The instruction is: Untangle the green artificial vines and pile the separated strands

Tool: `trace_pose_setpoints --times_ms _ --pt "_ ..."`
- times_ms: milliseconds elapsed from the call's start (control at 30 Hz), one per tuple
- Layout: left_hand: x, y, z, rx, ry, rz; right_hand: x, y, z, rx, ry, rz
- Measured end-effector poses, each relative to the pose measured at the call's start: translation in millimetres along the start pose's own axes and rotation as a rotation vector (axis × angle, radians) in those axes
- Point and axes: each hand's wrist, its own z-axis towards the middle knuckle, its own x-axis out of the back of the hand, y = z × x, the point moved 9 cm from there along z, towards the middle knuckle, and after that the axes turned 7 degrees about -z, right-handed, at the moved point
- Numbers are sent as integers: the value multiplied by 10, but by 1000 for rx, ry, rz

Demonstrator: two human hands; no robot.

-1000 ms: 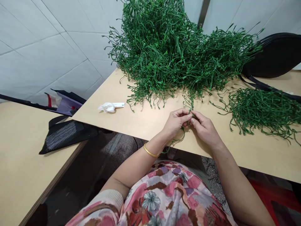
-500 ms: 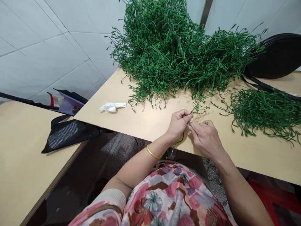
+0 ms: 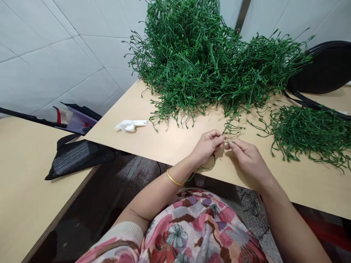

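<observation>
My left hand (image 3: 210,145) is closed on a thin green stem (image 3: 211,166), which loops below it towards my lap; other thin stems stick out past its fingertips. Just to the right, my right hand (image 3: 246,157) is closed in a pinch at the left hand's fingertips. What it pinches is too small to make out. Beyond both hands rises a large heap of green artificial stems (image 3: 197,69) with small budded ends. A smaller pile of green stems (image 3: 309,131) lies to the right.
A crumpled white tissue (image 3: 130,125) lies on the tan table (image 3: 164,144) at left. A round black bag (image 3: 323,67) with a strap is at the back right. Another table (image 3: 22,182) on the left holds a black mesh pouch (image 3: 74,157).
My right hand has moved slightly right, away from my left fingertips, leaving a small gap. The green stem below my left hand has shifted.
</observation>
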Motion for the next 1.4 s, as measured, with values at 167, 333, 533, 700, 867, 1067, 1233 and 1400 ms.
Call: trace_pose_setpoints --times_ms 167,333,533,700,867,1067,1233,1400 --pt "-48 71 187 101 -142 213 87 42 283 124 -71 -246" --pt "-50 173 524 97 -109 375 82 1 551 257 -5 -629" --pt "-35 105 537 159 -124 372 -35 20 547 324 88 -634" --pt "-18 63 506 251 -182 309 -44 90 549 241 68 -554" --pt "-95 124 496 154 -237 205 103 100 586 109 201 -426" --pt "-262 173 468 56 -336 38 230 125 559 -35 303 157" --pt "-285 205 418 120 -458 14 171 40 528 -28 159 484" --pt "-303 226 275 151 -542 215 304 -176 343 189 83 66"
